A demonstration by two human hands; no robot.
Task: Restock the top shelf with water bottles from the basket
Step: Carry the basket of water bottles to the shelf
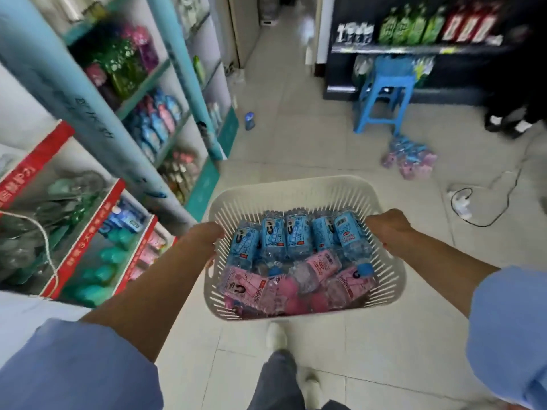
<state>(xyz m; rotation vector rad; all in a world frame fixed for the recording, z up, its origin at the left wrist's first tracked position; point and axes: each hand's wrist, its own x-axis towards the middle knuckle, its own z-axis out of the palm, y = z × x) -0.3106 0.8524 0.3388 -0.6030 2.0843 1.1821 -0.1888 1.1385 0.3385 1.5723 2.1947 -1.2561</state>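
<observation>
Gripping basket (296,184); blue stool (390,73), bottle pile (410,157) ahead

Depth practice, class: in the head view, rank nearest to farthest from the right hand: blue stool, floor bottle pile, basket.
1. basket, gripped by the right hand.
2. floor bottle pile, ahead on the tiles.
3. blue stool, beyond the pile.

I am seeing open tiled floor (296,143) running ahead between the shelving unit (165,84) at left and the dark shelf (414,50) far right. A lone bottle (249,121) is sitting near the shelving's foot, while a blue stool (384,93), a pile of bottles (410,159) and a power strip (463,207) are cluttering the right side. The basket (296,187) is filling the gap between left hand (204,241) and right hand (387,229).
</observation>
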